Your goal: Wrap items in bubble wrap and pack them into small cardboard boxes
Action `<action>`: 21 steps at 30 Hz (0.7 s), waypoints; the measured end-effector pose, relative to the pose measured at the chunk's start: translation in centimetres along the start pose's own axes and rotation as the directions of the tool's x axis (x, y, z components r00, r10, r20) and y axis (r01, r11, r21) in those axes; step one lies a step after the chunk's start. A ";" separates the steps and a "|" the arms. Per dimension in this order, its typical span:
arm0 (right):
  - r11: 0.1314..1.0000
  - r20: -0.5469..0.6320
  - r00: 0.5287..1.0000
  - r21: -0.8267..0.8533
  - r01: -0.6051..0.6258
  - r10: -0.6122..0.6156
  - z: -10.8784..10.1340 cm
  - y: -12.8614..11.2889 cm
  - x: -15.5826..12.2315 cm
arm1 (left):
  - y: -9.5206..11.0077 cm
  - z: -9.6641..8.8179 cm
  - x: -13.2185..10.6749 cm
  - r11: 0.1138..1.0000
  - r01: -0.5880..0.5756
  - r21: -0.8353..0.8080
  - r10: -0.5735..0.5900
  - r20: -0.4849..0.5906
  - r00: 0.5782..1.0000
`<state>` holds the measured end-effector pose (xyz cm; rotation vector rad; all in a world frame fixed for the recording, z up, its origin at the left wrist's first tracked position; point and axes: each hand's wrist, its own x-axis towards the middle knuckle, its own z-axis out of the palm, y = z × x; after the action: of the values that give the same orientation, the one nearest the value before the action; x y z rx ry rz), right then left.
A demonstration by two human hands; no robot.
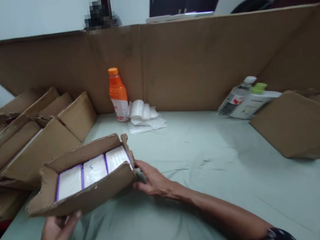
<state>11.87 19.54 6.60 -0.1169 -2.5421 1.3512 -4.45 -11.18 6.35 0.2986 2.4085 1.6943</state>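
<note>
A long, low, open cardboard box [98, 191] is held up a little tilted over the left part of the table. Inside it stand three white packs [95, 171] in a row, with purple edges. My left hand [56, 230] grips the box from below at its near left side, thumb against the cardboard and the other fingers partly hidden. At the box's right end, my right hand [153, 179] holds the lower corner between thumb and fingers.
Several cardboard boxes [48, 146] crowd the left side. An orange bottle [118, 96] and folded bubble wrap [144, 116] stand by the cardboard wall [188, 65] at the back. Bottles [242, 99] lean beside a box [299, 125] on the right. Pale green cloth [202, 193] covers the table.
</note>
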 end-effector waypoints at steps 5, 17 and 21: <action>0.997 -0.031 1.000 0.072 0.002 0.001 -0.9 0.1 -1.4 | 0.3 3.1 1.4 1.000 -0.004 0.023 0.003 0.064 0.998; 0.965 -0.396 0.880 0.128 -0.230 0.263 -11.3 5.5 -5.6 | 5.6 20.4 4.5 0.963 -0.212 -0.166 0.249 0.243 0.938; 0.971 -0.344 0.908 0.087 -0.224 0.240 -14.7 7.2 -3.3 | 3.5 21.2 4.2 0.974 -0.161 -0.156 0.194 0.221 0.956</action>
<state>18.56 34.79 7.94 -0.6156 -2.2448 1.3269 -2.73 10.26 2.41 0.6735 2.1387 1.7731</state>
